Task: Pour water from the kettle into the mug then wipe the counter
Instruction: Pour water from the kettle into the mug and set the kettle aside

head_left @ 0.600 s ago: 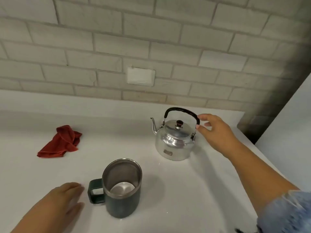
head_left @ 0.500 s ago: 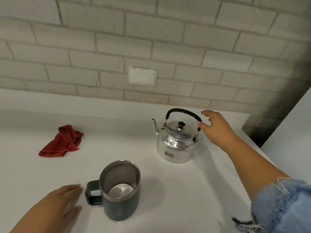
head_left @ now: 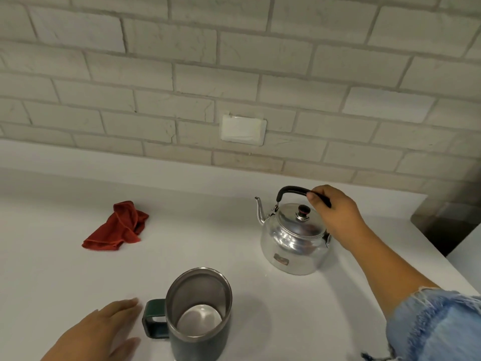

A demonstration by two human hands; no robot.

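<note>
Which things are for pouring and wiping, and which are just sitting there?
For the job: kettle, held by the right hand; mug, beside the left hand; red cloth; counter.
Just there: white wall plate; brick wall.

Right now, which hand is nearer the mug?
Left. The left hand lies beside the mug, just off its handle; the right hand grips the kettle by its handle, farther back.
</note>
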